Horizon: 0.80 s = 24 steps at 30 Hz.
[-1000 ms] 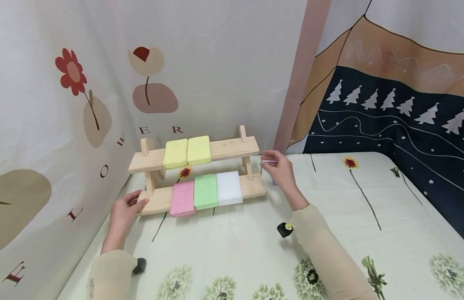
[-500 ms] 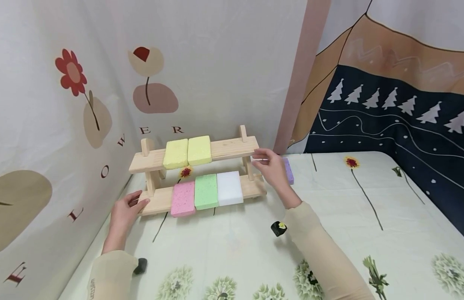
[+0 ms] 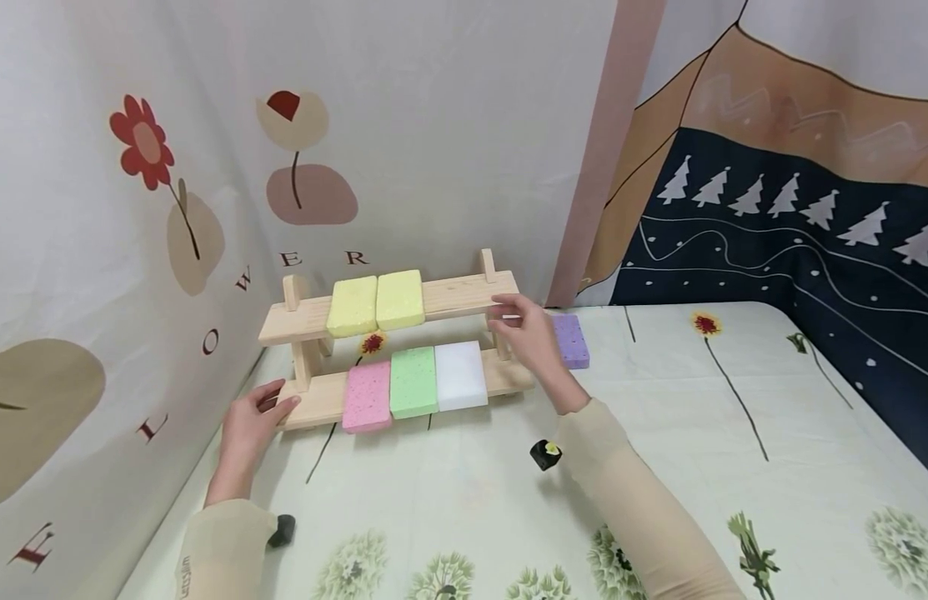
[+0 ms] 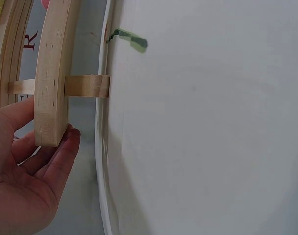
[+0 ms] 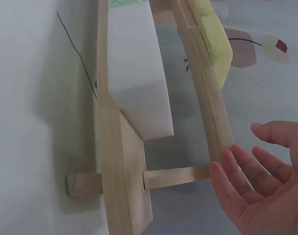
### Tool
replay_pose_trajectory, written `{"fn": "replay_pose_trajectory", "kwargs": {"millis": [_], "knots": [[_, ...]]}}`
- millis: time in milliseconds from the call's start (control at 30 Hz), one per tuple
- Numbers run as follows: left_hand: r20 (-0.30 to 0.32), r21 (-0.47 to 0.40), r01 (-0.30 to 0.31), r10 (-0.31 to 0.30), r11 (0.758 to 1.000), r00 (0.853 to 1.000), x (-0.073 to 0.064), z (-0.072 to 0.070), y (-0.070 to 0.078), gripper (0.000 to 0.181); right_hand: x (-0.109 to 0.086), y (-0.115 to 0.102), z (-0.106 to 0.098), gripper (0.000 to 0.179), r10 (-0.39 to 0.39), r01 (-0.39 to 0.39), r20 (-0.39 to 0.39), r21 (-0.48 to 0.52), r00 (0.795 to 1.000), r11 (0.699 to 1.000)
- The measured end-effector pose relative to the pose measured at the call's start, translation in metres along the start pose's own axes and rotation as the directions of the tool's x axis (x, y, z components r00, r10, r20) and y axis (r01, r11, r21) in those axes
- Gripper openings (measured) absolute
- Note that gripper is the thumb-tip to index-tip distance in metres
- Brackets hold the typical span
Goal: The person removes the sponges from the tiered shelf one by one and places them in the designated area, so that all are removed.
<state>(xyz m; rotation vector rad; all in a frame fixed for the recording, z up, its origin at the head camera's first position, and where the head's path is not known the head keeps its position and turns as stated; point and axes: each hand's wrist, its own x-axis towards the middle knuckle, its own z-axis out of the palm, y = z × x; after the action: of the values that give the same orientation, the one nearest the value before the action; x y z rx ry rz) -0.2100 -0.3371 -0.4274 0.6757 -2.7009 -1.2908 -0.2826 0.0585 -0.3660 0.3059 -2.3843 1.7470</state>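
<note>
Wooden rack [image 3: 467,295]: stands on the surface [image 3: 464,492], with sponges on both shelves.
Left grip [image 3: 249,425]: holds the left end of the lower shelf [image 3: 317,402], its fingers curled round the wood.
Right grip [image 3: 529,333]: wide and loose at the right end of the top shelf [image 3: 298,322] — the thumb stands apart from the wood; you cannot tell whether the fingertips touch it.
Top-shelf pair: two yellow sponges [image 3: 352,306] side by side, left of the middle.
Lower-shelf row: the pink sponge [image 3: 368,397], green sponge [image 3: 413,382] and white sponge [image 3: 461,375], left to right, poking past the front edge.
Purple sponge [image 3: 572,342]: on the surface right of the rack, partly behind your right grip.
Steadying the rack: this looks like the step in hand; bear evenly on both ends, gently, keeping the shelves level.
Overhanging row: a jolt could tip these forward — make any adjustment slow and small.
</note>
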Motion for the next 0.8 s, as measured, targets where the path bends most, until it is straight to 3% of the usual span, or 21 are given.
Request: {"fn": "replay_pose_trajectory", "kwargs": {"millis": [800], "knots": [[-0.004, -0.001, -0.035, 0.035, 0.999, 0.999, -0.005, -0.001, 0.001, 0.06, 0.007, -0.013, 0.028, 0.038, -0.062, 0.062, 0.089, 0.005, 0.994, 0.998]]}}
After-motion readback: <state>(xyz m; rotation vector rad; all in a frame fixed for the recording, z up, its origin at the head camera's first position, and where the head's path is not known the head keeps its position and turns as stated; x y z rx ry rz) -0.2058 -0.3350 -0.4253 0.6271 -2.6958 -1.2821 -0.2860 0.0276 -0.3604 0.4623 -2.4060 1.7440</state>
